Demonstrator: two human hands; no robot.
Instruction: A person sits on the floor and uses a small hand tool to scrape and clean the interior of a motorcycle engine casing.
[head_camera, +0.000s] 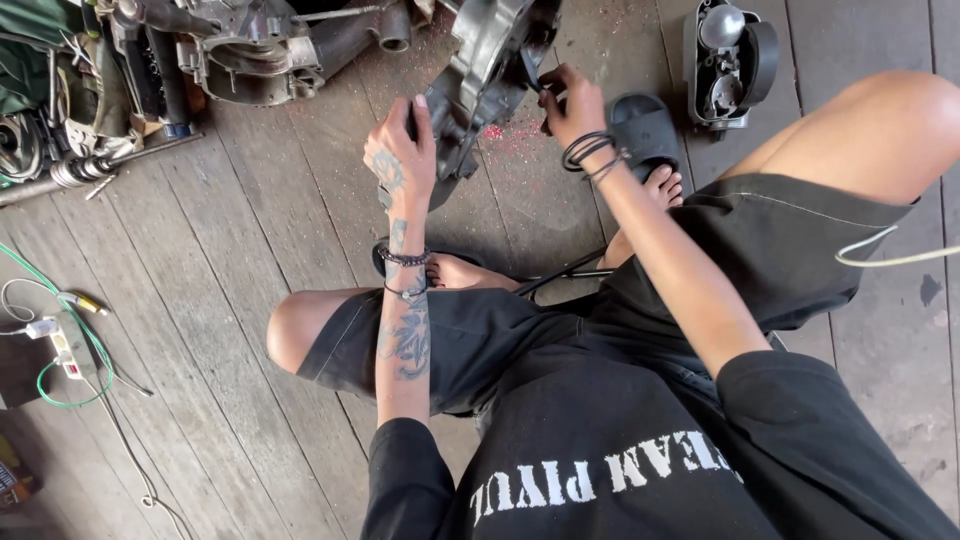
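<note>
The left hand (402, 150) is gripping the grey cast-metal engine casing (490, 75) on the wooden plank floor (250, 260) while the right hand (570, 100) is pinching its dark edge.

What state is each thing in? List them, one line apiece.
Grey metal engine casing: standing tilted on the wooden floor, gripped from both sides.
Left hand: closed on the casing's lower left edge.
Right hand: pinching a small dark part at the casing's right edge.
Black rubber slide sandal: worn on the foot.
Green cable: lying loose, looped.
</note>
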